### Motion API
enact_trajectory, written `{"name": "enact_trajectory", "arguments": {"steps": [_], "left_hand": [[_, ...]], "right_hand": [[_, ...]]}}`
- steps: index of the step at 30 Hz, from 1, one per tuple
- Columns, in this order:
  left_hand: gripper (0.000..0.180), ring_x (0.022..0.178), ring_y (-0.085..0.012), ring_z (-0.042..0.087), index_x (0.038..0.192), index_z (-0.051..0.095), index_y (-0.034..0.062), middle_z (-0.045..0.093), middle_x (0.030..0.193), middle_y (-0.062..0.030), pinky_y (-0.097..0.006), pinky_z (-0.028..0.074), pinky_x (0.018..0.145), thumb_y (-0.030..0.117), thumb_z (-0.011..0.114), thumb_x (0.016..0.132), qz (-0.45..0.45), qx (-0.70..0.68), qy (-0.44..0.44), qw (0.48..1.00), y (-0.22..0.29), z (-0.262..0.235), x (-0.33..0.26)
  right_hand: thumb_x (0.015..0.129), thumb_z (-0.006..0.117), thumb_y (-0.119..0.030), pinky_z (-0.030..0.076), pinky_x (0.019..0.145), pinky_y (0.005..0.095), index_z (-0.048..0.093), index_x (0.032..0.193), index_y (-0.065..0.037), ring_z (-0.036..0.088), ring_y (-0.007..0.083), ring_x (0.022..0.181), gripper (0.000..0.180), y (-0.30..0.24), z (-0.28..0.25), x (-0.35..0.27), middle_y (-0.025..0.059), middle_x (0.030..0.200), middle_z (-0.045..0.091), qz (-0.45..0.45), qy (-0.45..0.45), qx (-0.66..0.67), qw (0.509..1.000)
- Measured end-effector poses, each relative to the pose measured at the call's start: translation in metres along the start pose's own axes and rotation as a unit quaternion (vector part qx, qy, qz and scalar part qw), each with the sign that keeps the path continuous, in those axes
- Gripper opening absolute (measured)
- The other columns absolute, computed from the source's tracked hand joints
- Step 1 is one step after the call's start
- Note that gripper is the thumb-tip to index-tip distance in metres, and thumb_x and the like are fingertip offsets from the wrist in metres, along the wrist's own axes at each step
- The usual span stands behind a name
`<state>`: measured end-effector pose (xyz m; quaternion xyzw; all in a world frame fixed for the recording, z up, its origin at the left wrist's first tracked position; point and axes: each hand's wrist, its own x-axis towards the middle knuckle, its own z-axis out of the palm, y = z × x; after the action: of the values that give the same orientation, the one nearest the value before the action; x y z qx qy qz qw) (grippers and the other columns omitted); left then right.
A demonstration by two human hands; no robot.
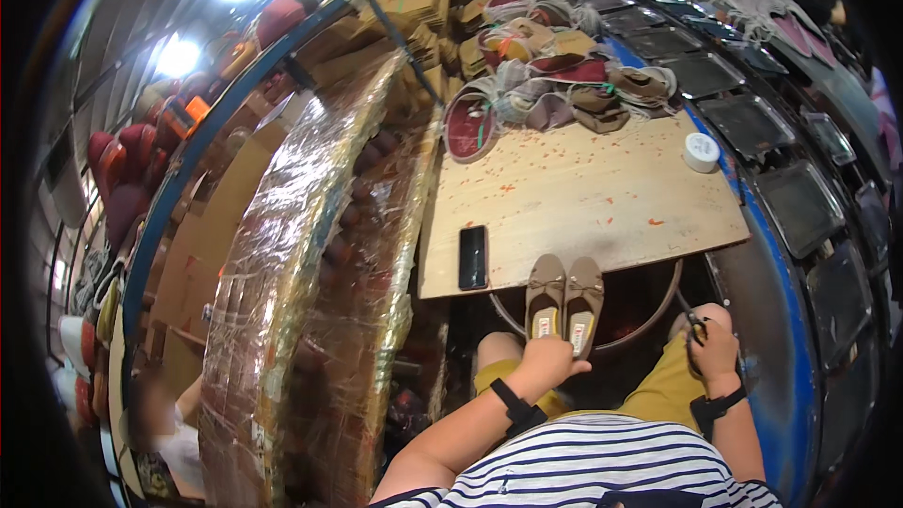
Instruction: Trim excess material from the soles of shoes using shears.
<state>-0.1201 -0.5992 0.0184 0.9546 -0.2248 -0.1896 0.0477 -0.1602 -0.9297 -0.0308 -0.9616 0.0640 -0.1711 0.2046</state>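
Observation:
My left hand (547,363) is closed around the heels of a pair of brown flat shoes (584,293) with small bows on the toes and pale insoles. The shoes lie side by side, toes pointing away from me, and their toes overlap the near edge of the wooden tabletop (564,198). My right hand (717,350) is closed on black-handled scissors (697,327) above my right knee, the blades pointing away and hard to make out. A black phone (473,258) lies on the tabletop, left of the shoes.
Bundled shoe uppers (555,85) heap at the table's far side, near a round white container (701,152). Tall film-wrapped racks (292,226) stand at left. Along the right runs a blue-edged line with dark trays (800,209). Another person (174,433) is at lower left.

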Motion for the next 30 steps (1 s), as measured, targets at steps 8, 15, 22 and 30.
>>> {"name": "enact_trajectory", "arguments": {"steps": [8,15,22,30], "left_hand": [[0.039,0.074,-0.0314,0.059,0.069,0.058,0.0093,0.056,0.074,-0.0089,-0.043,0.043,0.066,0.042,0.080,0.066,0.098,-0.076,0.290,0.949,-0.050,0.043,-0.030],[0.033,0.067,-0.0292,0.055,0.066,0.057,0.0139,0.056,0.069,-0.0062,-0.043,0.041,0.061,0.036,0.082,0.062,-0.093,0.069,0.452,0.884,-0.126,-0.025,-0.168],[0.041,0.096,-0.0395,0.061,0.093,0.066,0.0030,0.067,0.100,-0.0174,-0.045,0.047,0.084,0.041,0.074,0.081,-0.573,-0.037,0.388,0.721,-0.216,-0.021,-0.333],[0.061,0.125,-0.0398,0.049,0.124,0.057,-0.0021,0.054,0.133,-0.0246,-0.044,0.039,0.103,0.043,0.070,0.085,-0.648,-0.006,0.300,0.700,-0.276,0.057,-0.434]], "right_hand": [[0.078,0.073,-0.030,0.050,0.067,0.0493,0.062,0.096,-0.009,0.064,0.0378,0.077,0.029,0.020,0.027,-0.008,0.0145,0.083,0.067,-0.016,0.011,-0.059,0.998],[0.082,0.070,-0.025,0.052,0.072,0.0457,0.062,0.106,-0.007,0.065,0.0368,0.082,0.031,0.018,0.019,-0.011,0.0147,0.092,0.068,-0.031,-0.027,-0.075,0.996],[0.082,0.070,-0.025,0.052,0.073,0.0454,0.062,0.108,-0.005,0.065,0.0372,0.082,0.033,0.017,0.016,-0.009,0.0150,0.092,0.068,-0.048,-0.053,-0.069,0.995],[0.081,0.071,-0.023,0.052,0.074,0.0462,0.062,0.110,-0.004,0.065,0.0381,0.084,0.036,0.027,0.021,-0.012,0.0174,0.094,0.068,-0.050,-0.060,-0.088,0.993]]}}
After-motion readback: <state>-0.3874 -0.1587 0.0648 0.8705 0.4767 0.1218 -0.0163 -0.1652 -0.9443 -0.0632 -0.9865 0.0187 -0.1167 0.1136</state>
